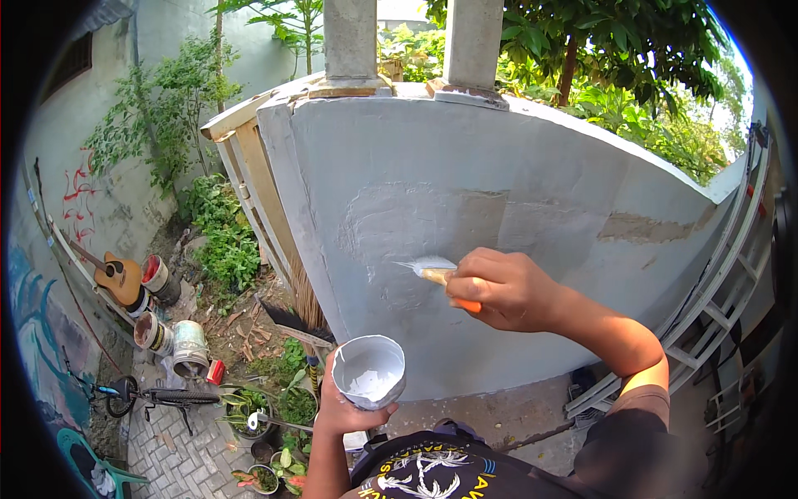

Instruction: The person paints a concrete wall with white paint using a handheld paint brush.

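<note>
My right hand (499, 291) is closed around the orange handle of a paintbrush (434, 273). The brush's pale bristles touch the grey wall (399, 150), pointing left. Around the bristles the surface looks smooth in places and rough in others, with a bare brownish patch farther right. Lower down, my left hand (345, 407) grips a cup of paint (369, 370) from its left side and beneath. Light grey-white paint coats the cup's inside and rim, and some lies at the bottom.
At right a ladder (719, 291) leans along the wall. Two concrete posts (353, 41) stand on the wall's top. To the left are a guitar (120, 279), several buckets (189, 345), a small bicycle (166, 397) and a green chair (87, 466). Potted plants (249, 407) sit by my left arm.
</note>
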Demonstrator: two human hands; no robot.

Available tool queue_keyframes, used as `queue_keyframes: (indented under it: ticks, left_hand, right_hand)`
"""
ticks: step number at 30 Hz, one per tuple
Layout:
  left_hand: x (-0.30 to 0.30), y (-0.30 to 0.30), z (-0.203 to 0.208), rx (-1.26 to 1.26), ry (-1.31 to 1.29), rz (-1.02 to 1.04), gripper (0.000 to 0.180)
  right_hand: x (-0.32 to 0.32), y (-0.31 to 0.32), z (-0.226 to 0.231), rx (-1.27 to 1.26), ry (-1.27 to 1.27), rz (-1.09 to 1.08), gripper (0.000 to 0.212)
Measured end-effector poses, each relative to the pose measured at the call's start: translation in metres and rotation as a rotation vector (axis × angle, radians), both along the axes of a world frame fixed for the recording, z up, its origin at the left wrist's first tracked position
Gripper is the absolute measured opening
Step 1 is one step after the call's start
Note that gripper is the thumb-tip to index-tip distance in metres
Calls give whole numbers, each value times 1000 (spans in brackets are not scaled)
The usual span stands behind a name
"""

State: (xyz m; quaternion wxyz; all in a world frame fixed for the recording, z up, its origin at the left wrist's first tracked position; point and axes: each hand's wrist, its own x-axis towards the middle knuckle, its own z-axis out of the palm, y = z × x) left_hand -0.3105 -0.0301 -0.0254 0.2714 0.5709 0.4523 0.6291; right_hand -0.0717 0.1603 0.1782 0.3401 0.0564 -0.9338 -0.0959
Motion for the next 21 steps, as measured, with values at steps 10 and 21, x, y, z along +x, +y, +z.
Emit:
queue_keyframes:
  ticks: [10, 21]
  left_hand:
    - [1, 1, -1, 17, 56, 64, 107]
    - [0, 6, 7, 5, -79, 40, 106]
  right_hand:
    - [-26, 11, 143, -1, 107, 120, 24]
    - [-39, 6, 146, 392, 280, 132, 28]
